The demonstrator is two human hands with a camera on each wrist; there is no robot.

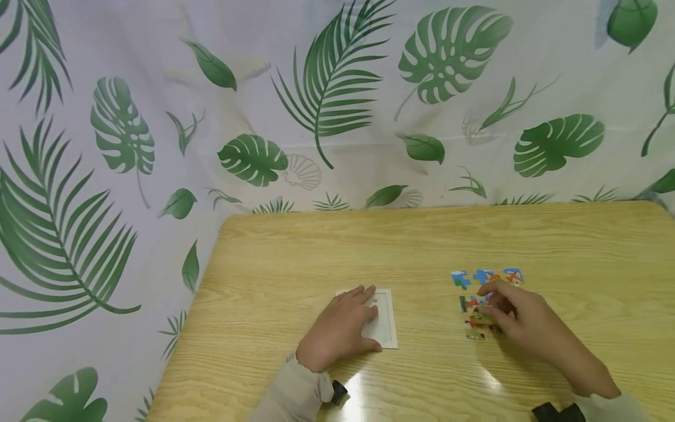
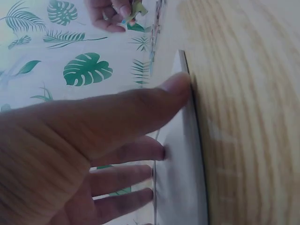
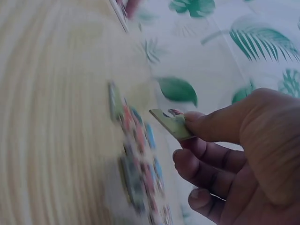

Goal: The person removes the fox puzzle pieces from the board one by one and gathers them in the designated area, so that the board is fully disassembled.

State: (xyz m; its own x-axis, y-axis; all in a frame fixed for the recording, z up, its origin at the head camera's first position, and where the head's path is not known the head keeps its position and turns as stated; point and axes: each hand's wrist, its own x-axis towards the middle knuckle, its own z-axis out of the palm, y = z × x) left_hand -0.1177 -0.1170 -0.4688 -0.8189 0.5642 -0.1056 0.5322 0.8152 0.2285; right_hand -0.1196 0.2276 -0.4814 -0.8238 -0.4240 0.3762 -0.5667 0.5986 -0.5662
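In the head view my left hand (image 1: pixel 340 327) rests on a white rectangular board (image 1: pixel 388 325) with a thin printed border, lying flat on the table. From the left wrist, the thumb (image 2: pixel 176 85) touches the board's near edge and the extended fingers touch its top. My right hand (image 1: pixel 532 322) is over a group of jigsaw puzzle pieces (image 1: pixel 460 280). Between thumb and fingers it pinches a greenish puzzle piece (image 3: pixel 174 125), raised off the table. Loose pieces (image 3: pixel 140 157) lie below it, blurred in the right wrist view; the hand partly hides them in the head view.
A wooden table (image 1: pixel 295 252) carries everything, its far edge meeting a white leaf-print cloth (image 1: pixel 348 176). More puzzle pieces in blue and orange (image 1: pixel 512 275) form a loose row behind the right hand. The board lies to the left of the pieces.
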